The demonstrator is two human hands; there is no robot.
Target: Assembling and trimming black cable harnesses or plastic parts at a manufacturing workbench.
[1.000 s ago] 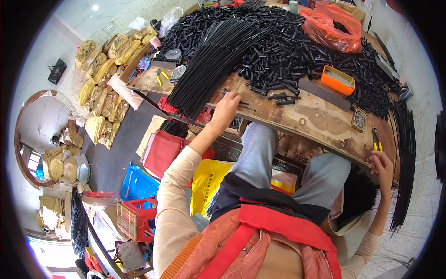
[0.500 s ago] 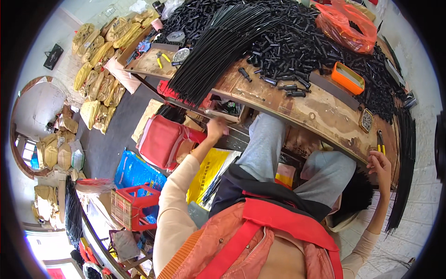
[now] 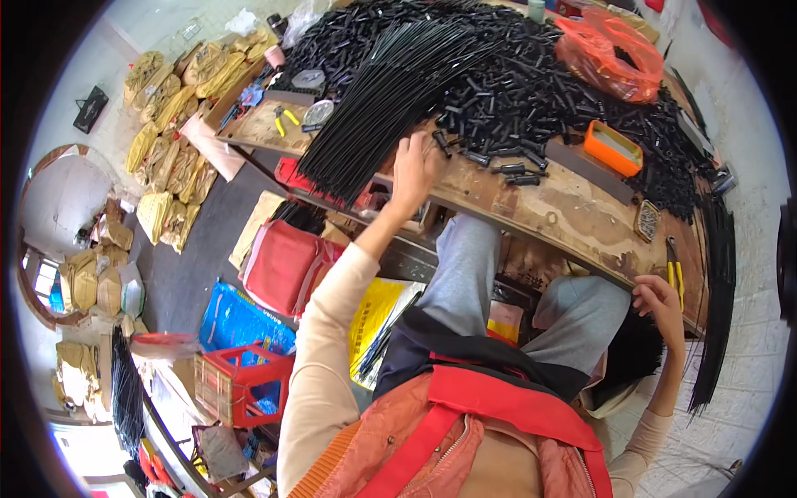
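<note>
My left hand (image 3: 413, 173) is over the front edge of the wooden workbench (image 3: 573, 212), its fingers stretched out and a little apart. Beside it lies a long bundle of thin black rods or cables (image 3: 365, 112), its near ends jutting past the edge. Just right of the fingertips is a single short black tubular part (image 3: 442, 144); whether they touch it I cannot tell. My right hand (image 3: 658, 300) rests at the bench's right front edge, fingers loosely bent and apart, holding nothing visible. Next to it are yellow-handled pliers (image 3: 675, 270).
A large heap of black tubular parts (image 3: 531, 91) covers the back of the bench. An orange tray (image 3: 613, 148), a red plastic bag (image 3: 610, 58) and a small dish of metal bits (image 3: 647, 221) stand rightward. Yellow-handled cutters (image 3: 286, 119) lie leftward; a red stool (image 3: 245, 386) stands at lower left.
My left hand has risen from below the bench edge, near the open drawer, to the bench top beside the black bundle. My right hand stays by the pliers. The view has shifted slightly.
</note>
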